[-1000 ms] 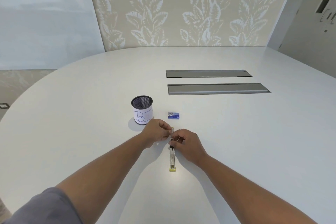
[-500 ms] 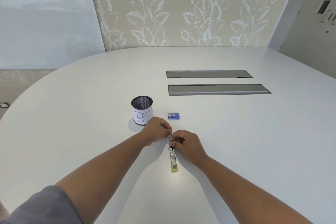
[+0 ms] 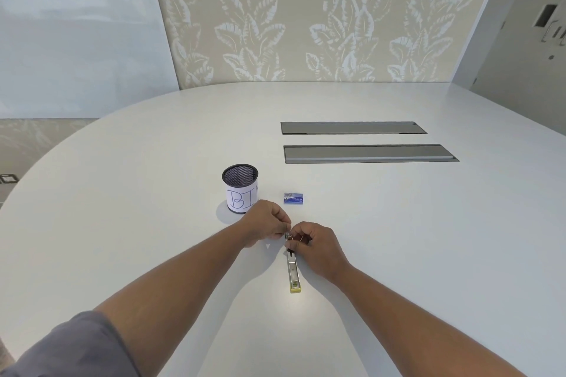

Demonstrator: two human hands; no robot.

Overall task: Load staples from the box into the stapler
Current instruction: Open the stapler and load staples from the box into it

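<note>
At the stapler (image 3: 293,266) head, both hands' fingers (image 3: 288,225) pinched as before, contents indiscernible.

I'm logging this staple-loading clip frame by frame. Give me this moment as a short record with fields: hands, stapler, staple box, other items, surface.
left hand: fingertips pinched at the far end of the stapler; what they pinch is too small to tell
right hand: gripping the stapler's far end from the right
stapler: lying flat, lengthwise toward the person, yellow tip nearest them
staple box: blue, beyond the hands, untouched, apart from the stapler
mesh cup: black, upright, left of the box, paper label
table: white, with two grey cable hatches farther back
</note>
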